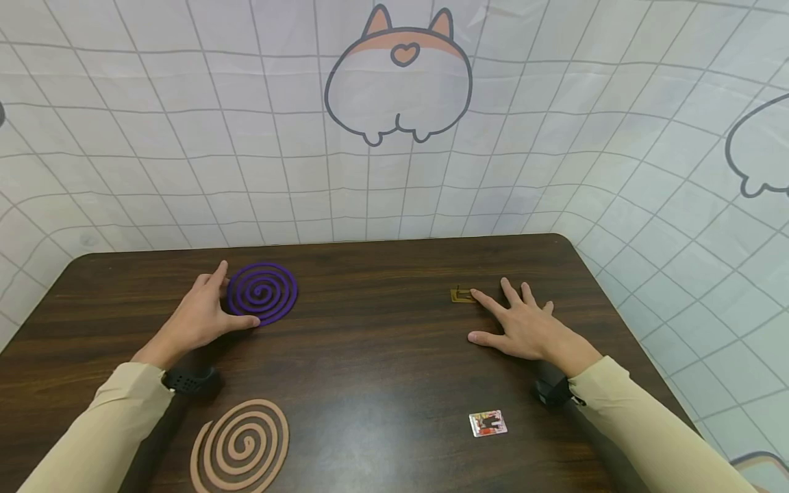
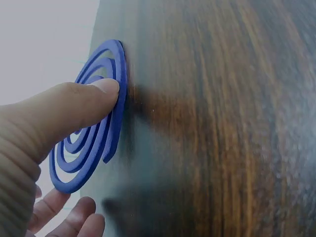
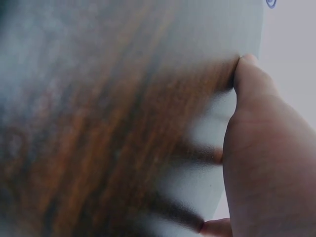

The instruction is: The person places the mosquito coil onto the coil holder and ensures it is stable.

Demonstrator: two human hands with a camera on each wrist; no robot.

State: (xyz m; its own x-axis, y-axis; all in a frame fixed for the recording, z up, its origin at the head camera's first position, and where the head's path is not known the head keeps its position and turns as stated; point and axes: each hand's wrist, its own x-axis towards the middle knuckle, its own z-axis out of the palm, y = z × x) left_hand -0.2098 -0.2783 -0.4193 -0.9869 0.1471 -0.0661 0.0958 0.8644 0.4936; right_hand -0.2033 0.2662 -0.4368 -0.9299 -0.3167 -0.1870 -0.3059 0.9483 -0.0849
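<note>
A purple mosquito coil (image 1: 262,293) lies near the table's far left edge. My left hand (image 1: 206,311) is beside it, the straight thumb (image 2: 101,96) resting on the near rim and the other fingers spread about the left side. Whether those fingers touch the coil is partly hidden. On the right, my right hand (image 1: 524,325) is spread over the table, its index fingertip touching a small gold-coloured metal plate (image 1: 461,295) with a thin raised prong. In the right wrist view the hand (image 3: 271,153) shows from the side, and the metal plate is out of sight.
A tan mosquito coil (image 1: 248,445) lies at the front left. Towards the front right is a small picture card (image 1: 487,423). The dark wood table (image 1: 376,342) ends at a white gridded curtain (image 1: 296,171) printed with cartoon animals. A black band (image 1: 191,380) is on the left wrist.
</note>
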